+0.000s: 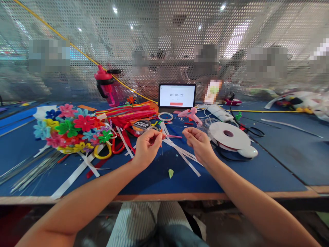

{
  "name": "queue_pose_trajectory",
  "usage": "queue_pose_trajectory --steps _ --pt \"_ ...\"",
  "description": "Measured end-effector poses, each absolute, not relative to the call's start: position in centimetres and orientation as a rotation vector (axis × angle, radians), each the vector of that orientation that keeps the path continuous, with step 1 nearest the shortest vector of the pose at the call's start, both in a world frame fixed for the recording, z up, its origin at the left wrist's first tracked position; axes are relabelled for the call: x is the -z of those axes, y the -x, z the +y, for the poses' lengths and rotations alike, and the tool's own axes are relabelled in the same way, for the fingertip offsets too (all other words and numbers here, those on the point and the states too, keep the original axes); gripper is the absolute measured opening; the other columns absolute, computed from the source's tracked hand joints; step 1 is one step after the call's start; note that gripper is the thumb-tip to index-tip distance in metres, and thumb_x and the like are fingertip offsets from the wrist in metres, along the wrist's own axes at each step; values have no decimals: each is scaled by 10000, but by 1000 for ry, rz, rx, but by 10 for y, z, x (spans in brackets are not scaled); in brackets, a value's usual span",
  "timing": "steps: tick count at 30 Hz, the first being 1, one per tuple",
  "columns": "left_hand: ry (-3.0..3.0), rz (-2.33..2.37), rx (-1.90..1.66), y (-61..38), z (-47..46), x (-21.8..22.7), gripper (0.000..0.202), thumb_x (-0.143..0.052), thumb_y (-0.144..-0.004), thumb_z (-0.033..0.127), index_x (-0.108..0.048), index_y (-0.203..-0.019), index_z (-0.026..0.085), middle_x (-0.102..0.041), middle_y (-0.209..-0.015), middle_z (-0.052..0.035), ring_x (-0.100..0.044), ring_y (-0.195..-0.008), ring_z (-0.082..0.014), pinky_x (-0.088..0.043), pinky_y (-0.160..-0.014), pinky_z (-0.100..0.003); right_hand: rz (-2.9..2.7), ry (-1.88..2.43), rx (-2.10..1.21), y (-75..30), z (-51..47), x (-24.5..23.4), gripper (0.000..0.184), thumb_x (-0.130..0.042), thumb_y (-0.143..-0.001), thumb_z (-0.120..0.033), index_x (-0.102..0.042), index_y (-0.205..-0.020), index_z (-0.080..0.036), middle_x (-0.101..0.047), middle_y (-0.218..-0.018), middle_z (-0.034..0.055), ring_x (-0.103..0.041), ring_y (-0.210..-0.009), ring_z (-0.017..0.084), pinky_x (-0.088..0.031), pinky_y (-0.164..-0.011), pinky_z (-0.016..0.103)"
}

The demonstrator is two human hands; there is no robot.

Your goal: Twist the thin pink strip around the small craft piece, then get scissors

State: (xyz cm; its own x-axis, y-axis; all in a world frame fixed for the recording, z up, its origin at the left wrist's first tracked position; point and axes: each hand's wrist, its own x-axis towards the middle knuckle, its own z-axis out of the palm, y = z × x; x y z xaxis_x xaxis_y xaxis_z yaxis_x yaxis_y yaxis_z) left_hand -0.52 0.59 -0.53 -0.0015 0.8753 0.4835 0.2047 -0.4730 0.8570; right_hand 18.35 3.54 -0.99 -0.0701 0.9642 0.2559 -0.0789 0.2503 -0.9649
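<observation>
Above the middle of the blue table, my left hand (149, 144) is closed in a pinch. From its fingertips a short pink pipe cleaner (174, 136) points right, toward my other hand. A tiny orange bit also shows at those fingertips, too small to name. My right hand (197, 142) is pinched shut a short way to the right, its fingertips near the pink end but apart from it; what it holds, if anything, is hidden. White ribbon strips (183, 151) lie beneath and between both hands. To the left is a bunch of colourful fuzzy flowers (74, 127).
A pink glue gun (191, 116) and a white ribbon spool (227, 135) lie beyond and beside my right hand. Scissors with yellow handles (102, 151), pipe cleaner bundles (133, 112) and metal wires (38, 175) lie left. A tablet (177, 96) and pink bottle (108, 87) stand behind.
</observation>
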Motion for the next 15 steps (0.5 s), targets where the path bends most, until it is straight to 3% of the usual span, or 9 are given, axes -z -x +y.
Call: queue_pose_trajectory --steps 5,10,13,15 --pt "-1680 1107 -1494 5 7 6 213 -517 -858 314 -627 -796 142 -640 -759 -45 -542 -579 -85 -434 -542 -202 -1431 987 -1043 -185 39 13 274 -637 -765 -435 -591 -795 -166 -417 -600 -40 -273 -500 67 -177 -475 245" --pt "-1667 1097 -1474 3 8 9 209 -523 -850 318 -622 -791 143 -649 -774 -40 -548 -573 -84 -452 -554 -201 -1795 1049 -813 -187 42 14 262 -512 -854 -414 -637 -844 -184 -528 -616 -10 -430 -572 111 -301 -556 246" --pt "-1688 1099 -1461 1 8 10 209 -526 -847 317 -618 -773 145 -641 -768 -38 -547 -575 -89 -454 -550 -205 -1779 1035 -873 -187 39 13 255 -491 -861 -397 -662 -924 -218 -606 -733 13 -472 -599 124 -326 -568 250" --pt "-1706 1109 -1441 1 8 11 213 -525 -846 318 -613 -758 146 -631 -750 -36 -541 -572 -92 -448 -537 -205 -1693 1005 -990 -186 35 11 267 -509 -849 -392 -657 -1006 -236 -593 -708 8 -454 -560 122 -318 -540 252"
